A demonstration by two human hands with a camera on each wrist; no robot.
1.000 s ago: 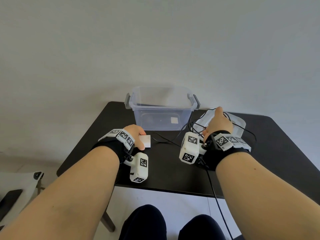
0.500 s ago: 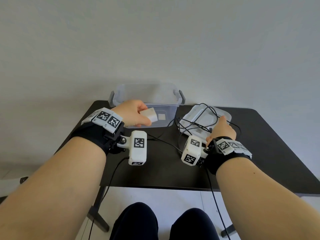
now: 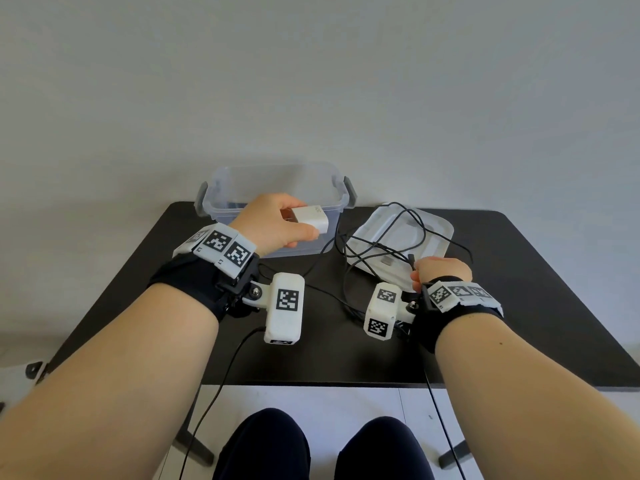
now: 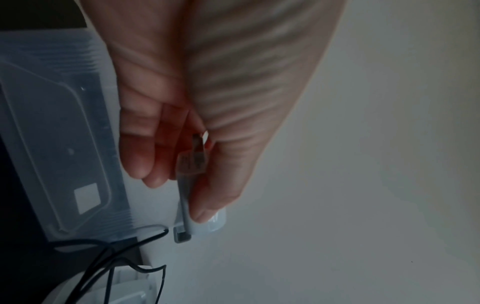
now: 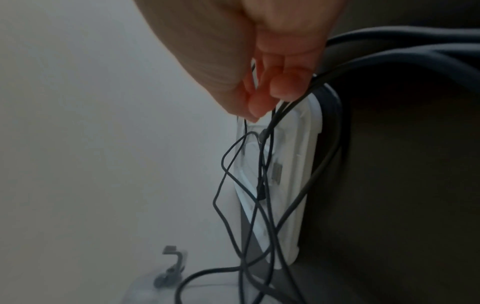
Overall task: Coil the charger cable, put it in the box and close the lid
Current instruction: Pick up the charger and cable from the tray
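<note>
Up off the counter (image 3: 519, 306) went the white charger block (image 3: 310, 219); now the left hand (image 3: 273, 225) grips it by its hard, smooth sides, right in front of the clear plastic box (image 3: 221, 199). The right hand (image 3: 441, 271) pinches the thin black cable (image 3: 377, 247) near its plug end. Its fingers (image 5: 283, 86) are curled round the strands. Loose, floppy loops lie tangled over the flat white lid (image 3: 440, 230), between both hands, nearer the right one. No neat coil yet.
</note>
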